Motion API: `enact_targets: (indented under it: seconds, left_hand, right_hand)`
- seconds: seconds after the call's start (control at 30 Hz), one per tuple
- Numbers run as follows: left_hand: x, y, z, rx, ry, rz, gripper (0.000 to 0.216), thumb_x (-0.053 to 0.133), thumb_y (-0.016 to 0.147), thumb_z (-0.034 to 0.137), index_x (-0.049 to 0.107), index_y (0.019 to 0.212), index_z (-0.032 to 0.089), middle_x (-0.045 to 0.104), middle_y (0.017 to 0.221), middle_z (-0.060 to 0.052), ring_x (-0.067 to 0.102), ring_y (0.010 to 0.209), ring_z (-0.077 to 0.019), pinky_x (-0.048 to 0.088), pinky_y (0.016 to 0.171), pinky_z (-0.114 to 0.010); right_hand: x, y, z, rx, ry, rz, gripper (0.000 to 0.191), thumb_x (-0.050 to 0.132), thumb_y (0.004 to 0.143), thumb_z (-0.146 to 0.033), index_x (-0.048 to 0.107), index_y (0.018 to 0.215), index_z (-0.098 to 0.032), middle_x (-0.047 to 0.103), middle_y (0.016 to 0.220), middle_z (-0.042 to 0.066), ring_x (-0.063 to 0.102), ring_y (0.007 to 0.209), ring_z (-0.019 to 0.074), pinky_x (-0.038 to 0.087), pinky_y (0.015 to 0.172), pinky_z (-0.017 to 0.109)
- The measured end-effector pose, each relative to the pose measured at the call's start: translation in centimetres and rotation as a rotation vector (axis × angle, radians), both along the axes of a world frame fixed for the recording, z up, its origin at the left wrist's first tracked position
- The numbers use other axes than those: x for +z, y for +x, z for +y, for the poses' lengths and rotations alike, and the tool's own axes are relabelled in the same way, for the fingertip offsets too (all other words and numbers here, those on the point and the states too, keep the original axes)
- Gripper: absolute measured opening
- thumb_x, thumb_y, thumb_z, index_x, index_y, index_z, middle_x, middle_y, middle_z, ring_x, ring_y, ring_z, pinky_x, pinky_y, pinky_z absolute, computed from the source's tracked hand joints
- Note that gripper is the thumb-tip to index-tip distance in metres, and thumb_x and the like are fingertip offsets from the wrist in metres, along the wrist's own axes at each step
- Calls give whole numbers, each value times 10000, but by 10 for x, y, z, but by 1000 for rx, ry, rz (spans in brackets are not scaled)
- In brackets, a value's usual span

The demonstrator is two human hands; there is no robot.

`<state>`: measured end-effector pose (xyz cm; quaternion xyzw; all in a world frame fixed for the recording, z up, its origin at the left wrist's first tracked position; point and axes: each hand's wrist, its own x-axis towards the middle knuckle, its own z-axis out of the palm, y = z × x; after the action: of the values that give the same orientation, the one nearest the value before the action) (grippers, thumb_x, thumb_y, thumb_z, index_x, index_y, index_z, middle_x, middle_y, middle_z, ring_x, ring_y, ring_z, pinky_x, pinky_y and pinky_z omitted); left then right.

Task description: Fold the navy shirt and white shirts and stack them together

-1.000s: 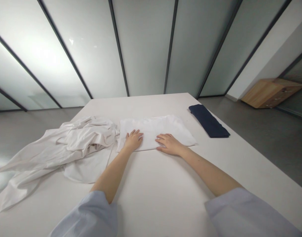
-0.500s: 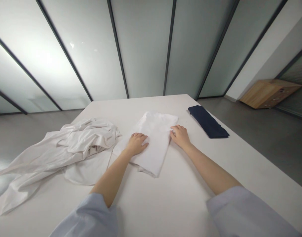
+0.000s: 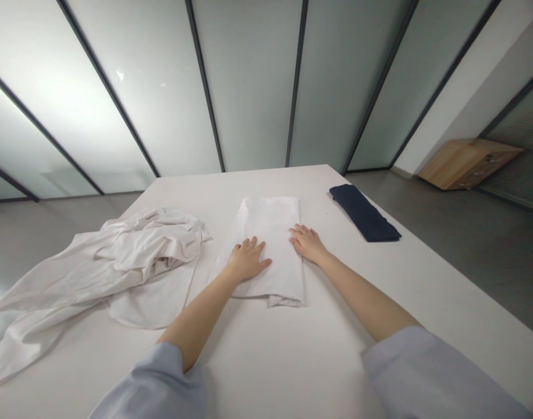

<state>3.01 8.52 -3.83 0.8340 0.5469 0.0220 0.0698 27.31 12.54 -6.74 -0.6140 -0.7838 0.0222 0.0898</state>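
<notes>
L hand (image 3: 248,260) & R hand (image 3: 308,242), as I see them: both flat, fingers spread, gripping nothing, pressing folded white cloth (image 3: 270,233) on table (image 3: 292,349); crumpled white garment (image 3: 131,256) just left.

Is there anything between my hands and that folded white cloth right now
Nothing visible. The left hand and right hand both lie flat on the folded white cloth. The crumpled white garment lies off to the left, the folded navy cloth to the right.

Lighting: bright, diffuse daylight thru frosted glass panels (image 3: 249,87); glare patch upper left. Soft shadows on surface (image 3: 319,361). Sharp centre; wide-angle stretch at edges, verticals splayed.
</notes>
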Motion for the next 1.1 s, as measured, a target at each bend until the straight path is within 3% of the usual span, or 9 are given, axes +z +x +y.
enact_targets:
  seconds: [0.07, 0.13, 0.27, 0.37, 0.5, 0.63, 0.8, 1.0, 1.1]
  left_hand:
    - [6, -3, 3, -87, -43, -46, 604, 487, 863, 577, 479, 1385, 273, 451, 1483, -83, 434, 1328, -305, 328, 1084, -448]
    - [10, -9, 10, -74, -24, -124, 526, 465, 893, 508, 511, 1351, 255, 549, 1390, -70, 510, 1251, -252, 357, 1065, -370]
    - [7, -28, 28, 308, 168, -168, 450, 426, 921, 415, 550, 1291, 191, 584, 1299, -124, 514, 1214, -270, 396, 1019, -387]
    - [-1, -39, 34, 468, 153, -123, 453, 454, 904, 475, 598, 1219, 183, 546, 1343, -145, 472, 1251, -317, 387, 1022, -447]
    - [-7, -37, 36, 397, 103, -143, 431, 490, 890, 449, 596, 1210, 182, 514, 1398, -132, 446, 1295, -302, 356, 1061, -427]
    - [-9, -30, 40, 293, 68, -246, 337, 502, 873, 311, 592, 1173, 187, 608, 1291, -113, 524, 1222, -262, 405, 1020, -379]
    - [-14, -27, 45, 317, -92, -664, 327, 510, 878, 309, 539, 1179, 184, 704, 1043, -76, 658, 916, -200, 510, 823, -335]
    - [-19, -31, 49, 343, -402, -1323, 845, 588, 829, 256, 90, 1512, 246, 699, 1126, -93, 692, 822, -189, 553, 773, -373]
    - [-16, -38, 49, 351, -439, -1522, 907, 654, 757, 227, 166, 1521, 268, 693, 1151, -91, 702, 845, -208, 555, 810, -386]
  right_hand:
    - [0, 8, 5, -62, 36, 43, 453, 382, 948, -315, 537, 1350, -176, 466, 1459, 135, 443, 1312, 278, 348, 1068, 441]
    - [-1, 14, 8, -156, 70, 97, 440, 411, 927, -322, 583, 1299, -162, 546, 1374, 138, 511, 1228, 274, 401, 1013, 406]
    - [-2, 17, 11, -306, 120, 163, 407, 399, 920, -394, 691, 1154, -233, 659, 1174, 97, 580, 1082, 283, 441, 936, 422]
    - [-1, 16, 11, -342, 111, 138, 396, 425, 909, -421, 724, 1090, -236, 654, 1151, 119, 576, 1060, 307, 441, 914, 442]
    - [1, 13, 10, -335, 79, 96, 395, 462, 896, -407, 699, 1133, -198, 625, 1181, 165, 551, 1087, 340, 424, 925, 468]
    - [0, 10, 10, -309, 74, 160, 359, 471, 879, -317, 653, 1159, -187, 636, 1179, 149, 565, 1087, 313, 431, 930, 438]
    - [1, 7, 11, -216, 12, 505, 341, 423, 884, -285, 562, 1176, -175, 687, 1085, 105, 630, 992, 231, 472, 879, 349]
    - [4, 7, 12, -237, -173, 987, 497, 467, 823, -271, 420, 1311, -194, 706, 918, 41, 661, 741, 194, 514, 672, 308]
    - [9, 11, 10, -245, -221, 1258, 544, 540, 726, -229, 471, 1266, -225, 688, 817, -4, 647, 710, 184, 508, 656, 288]
